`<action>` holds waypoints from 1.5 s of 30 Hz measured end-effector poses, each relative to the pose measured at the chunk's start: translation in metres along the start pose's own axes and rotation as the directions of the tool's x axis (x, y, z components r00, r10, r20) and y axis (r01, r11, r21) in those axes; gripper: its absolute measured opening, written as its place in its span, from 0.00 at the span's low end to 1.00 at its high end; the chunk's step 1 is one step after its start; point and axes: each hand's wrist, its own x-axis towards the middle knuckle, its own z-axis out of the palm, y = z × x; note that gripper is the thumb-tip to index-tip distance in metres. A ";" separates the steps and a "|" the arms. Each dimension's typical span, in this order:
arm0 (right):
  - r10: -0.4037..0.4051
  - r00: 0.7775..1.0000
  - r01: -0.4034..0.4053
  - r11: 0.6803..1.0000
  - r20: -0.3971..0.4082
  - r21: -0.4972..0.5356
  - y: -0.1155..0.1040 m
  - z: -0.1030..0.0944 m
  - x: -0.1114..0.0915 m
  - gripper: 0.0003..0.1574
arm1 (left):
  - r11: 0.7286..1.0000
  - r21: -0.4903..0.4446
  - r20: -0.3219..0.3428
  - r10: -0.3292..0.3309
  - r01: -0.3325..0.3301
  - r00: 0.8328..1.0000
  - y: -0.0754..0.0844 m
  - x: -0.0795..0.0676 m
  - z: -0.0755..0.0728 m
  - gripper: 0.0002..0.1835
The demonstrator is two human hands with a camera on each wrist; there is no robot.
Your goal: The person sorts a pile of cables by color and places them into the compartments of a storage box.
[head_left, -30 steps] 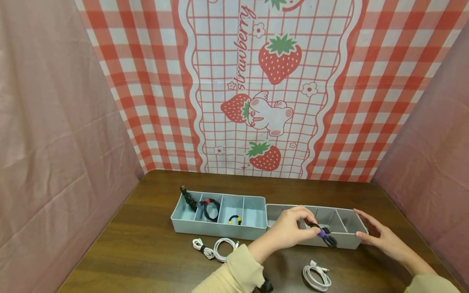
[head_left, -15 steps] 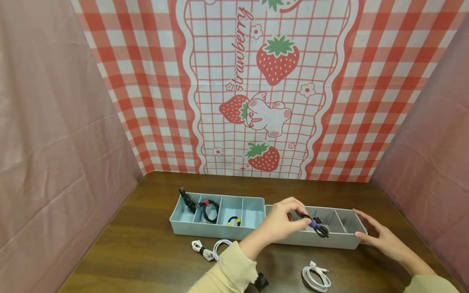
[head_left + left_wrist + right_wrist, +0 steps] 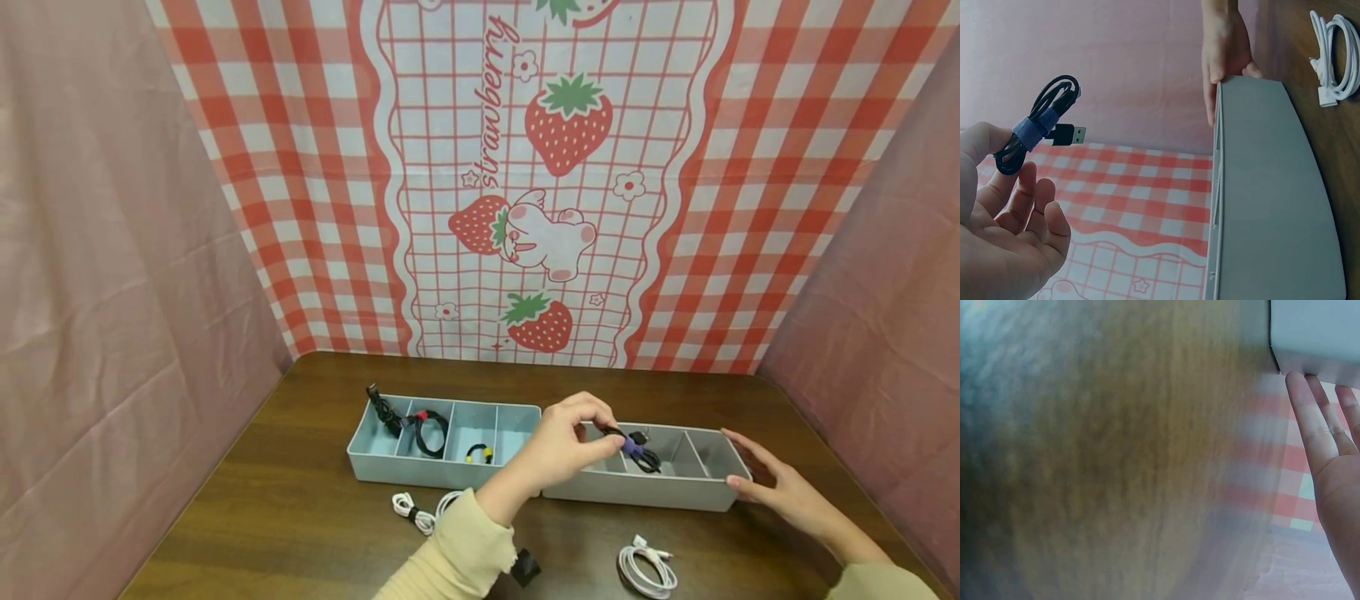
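Note:
My left hand (image 3: pixel 564 442) pinches a coiled black USB cable (image 3: pixel 639 455) between thumb and fingertips, above the grey divided box (image 3: pixel 637 492). A purple-blue strap (image 3: pixel 1035 130) binds the coil, and its USB plug (image 3: pixel 1067 135) sticks out in the left wrist view. At the box's right end, my right hand (image 3: pixel 783 496) rests straight fingers and thumb against the end wall. The right wrist view shows fingertips (image 3: pixel 1297 387) touching that wall. Part of the grey box's left side is hidden behind my left hand.
Left of the grey box stands a light-blue divided box (image 3: pixel 442 471) with a black cable (image 3: pixel 386 414), a red-tied cable (image 3: pixel 431 433) and a yellow-marked loop (image 3: pixel 480 452). White cables (image 3: pixel 414 512) and a white coil (image 3: pixel 647 568) lie in front, with a black piece (image 3: pixel 525 568).
My left hand has moved left along the grey box with the black cable, which now hangs over compartments further left. My right hand has stayed at the box's end.

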 end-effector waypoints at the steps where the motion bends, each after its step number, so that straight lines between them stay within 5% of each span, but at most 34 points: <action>1: -0.001 1.000 0.001 1.000 0.002 0.004 0.000 0.000 0.000 0.41 | 1.000 0.003 0.001 -0.002 0.002 1.000 0.001 0.000 -0.001 0.04; 16: 0.005 1.000 -0.005 1.000 0.002 -0.003 0.000 0.000 -0.001 0.41 | 0.999 0.031 -0.005 -0.029 0.029 1.000 0.004 -0.002 -0.021 0.03; 25: 0.009 1.000 -0.009 1.000 -0.005 -0.008 0.001 0.000 -0.002 0.41 | 0.999 0.029 -0.028 -0.023 0.024 0.999 -0.037 0.002 -0.023 0.03; 45: 0.048 0.999 -0.048 0.998 -0.012 -0.038 -0.002 -0.001 -0.001 0.41 | 0.992 0.122 -0.072 -0.033 0.042 0.997 -0.069 -0.008 -0.059 0.05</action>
